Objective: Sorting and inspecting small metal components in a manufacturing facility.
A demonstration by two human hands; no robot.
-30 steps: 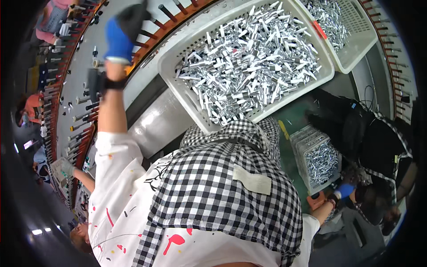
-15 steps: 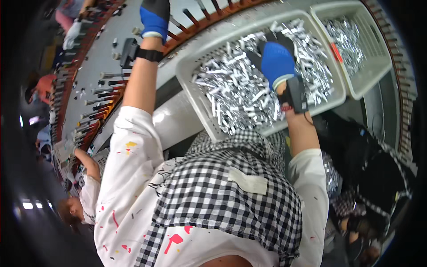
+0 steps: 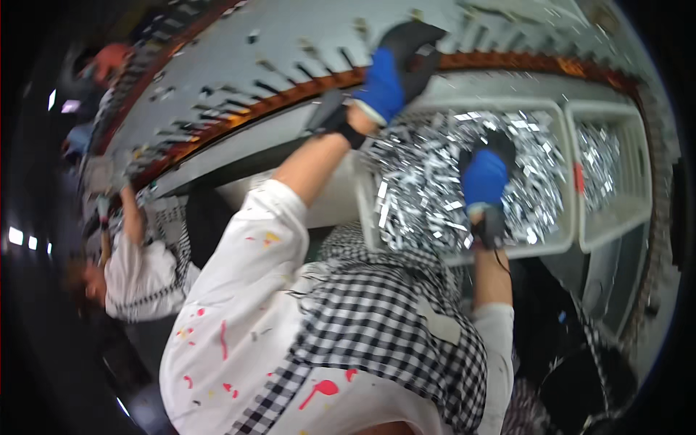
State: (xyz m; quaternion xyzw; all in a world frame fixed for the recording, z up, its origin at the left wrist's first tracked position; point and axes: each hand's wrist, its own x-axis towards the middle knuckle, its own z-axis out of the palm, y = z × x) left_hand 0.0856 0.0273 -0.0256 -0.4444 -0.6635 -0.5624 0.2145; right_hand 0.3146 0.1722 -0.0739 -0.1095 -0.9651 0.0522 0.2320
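My left hand point(image 3: 403, 71), in a blue glove with black fingers, is above the far left corner of a pale plastic basket point(image 3: 366, 210), beside the brown rack point(image 3: 319, 88). Its fingers are smeared by motion, and I cannot make out anything in them. Inside the basket, my right hand point(image 3: 486, 174), gloved alike, lies on a heap of small shiny silver pieces point(image 3: 424, 181). The right fingers look spread over the pieces, though blur softens their tips. Dark straps with small black devices sit at both wrists.
A second pale basket point(image 3: 632, 199) with more silver pieces and a red tag point(image 3: 578, 177) adjoins on the right. Stick-like parts stand along the curved rack beside the grey surface point(image 3: 290, 40). Another person point(image 3: 145, 279) works at the left. A black bag-like item point(image 3: 540, 312) hangs at the lower right.
My left hand has swung right, from the rack on the left to beside the basket's far corner. My right hand stays over the silver pieces. The whole view has turned and shifted.
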